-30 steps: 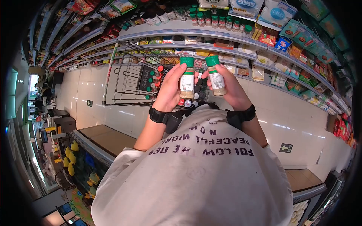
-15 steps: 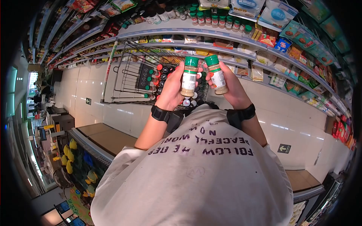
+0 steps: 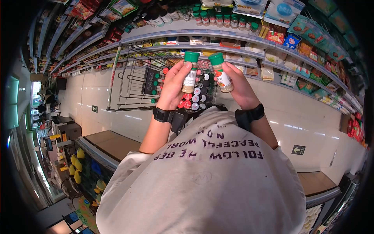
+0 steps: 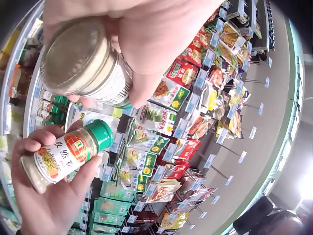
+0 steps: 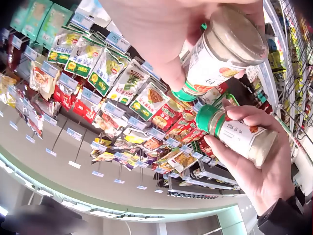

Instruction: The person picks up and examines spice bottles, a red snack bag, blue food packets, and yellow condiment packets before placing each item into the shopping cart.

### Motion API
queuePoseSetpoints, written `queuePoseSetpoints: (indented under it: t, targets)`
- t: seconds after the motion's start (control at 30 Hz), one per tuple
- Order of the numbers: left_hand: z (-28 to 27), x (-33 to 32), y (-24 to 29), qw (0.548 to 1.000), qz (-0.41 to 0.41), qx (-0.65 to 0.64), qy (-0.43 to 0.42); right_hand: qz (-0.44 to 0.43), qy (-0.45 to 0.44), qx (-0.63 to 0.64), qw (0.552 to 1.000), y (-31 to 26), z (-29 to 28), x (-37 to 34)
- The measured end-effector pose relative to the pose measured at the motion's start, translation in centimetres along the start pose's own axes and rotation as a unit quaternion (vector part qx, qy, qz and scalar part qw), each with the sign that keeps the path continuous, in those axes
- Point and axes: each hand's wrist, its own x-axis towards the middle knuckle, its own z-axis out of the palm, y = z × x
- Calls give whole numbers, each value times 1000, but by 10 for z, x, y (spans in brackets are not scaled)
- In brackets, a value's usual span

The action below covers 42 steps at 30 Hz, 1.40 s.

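Your left hand [image 3: 172, 86] grips one green-capped shaker [image 3: 189, 77], your right hand [image 3: 242, 90] a second shaker [image 3: 223, 79] at its 3 o'clock; cart [image 3: 113, 78] at 9 o'clock.

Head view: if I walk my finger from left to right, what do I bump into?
Yellow things → floor sign → left hand with a jar → right hand with another jar → arrow sign → red packs.

I count one left hand [image 3: 171, 87], one right hand [image 3: 242, 89], two green-capped jars [image 3: 190, 78] in them, two black wrist straps [image 3: 249, 116], one shopping cart [image 3: 114, 76], one shirt [image 3: 202, 199] and two floor signs [image 3: 298, 149]; the cart's lids [image 3: 187, 104] defeat my remote tally.
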Motion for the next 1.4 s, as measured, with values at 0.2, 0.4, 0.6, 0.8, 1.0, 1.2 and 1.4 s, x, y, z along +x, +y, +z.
queuePoseSetpoints:
  t: [0.2, 0.4, 0.6, 0.8, 1.0, 1.2, 1.4]
  targets:
    - [-1, 5, 4, 998, -48, -43, 25, 51, 6, 28, 998, 1, -7, 4]
    - [-14, 7, -1, 984, -103, -136, -41, 71, -34, 49, 996, 6, -14, 8]
    - [-17, 4, -1, 986, -134, -91, -30, 70, -45, 51, 995, 4, -15, 9]
    - [-21, 5, -8, 993, -106, -44, -23, 67, -27, 28, 997, 5, -13, 8]
    - [-17, 2, -5, 992, -114, -55, 5, 57, 0, 13, 998, 4, -10, 7]
    - [-22, 2, -9, 992, -106, -70, -20, 58, -10, 24, 998, 5, -12, 5]
    - [-29, 3, -16, 989, -123, -75, -26, 46, -40, 42, 997, 13, -19, 5]
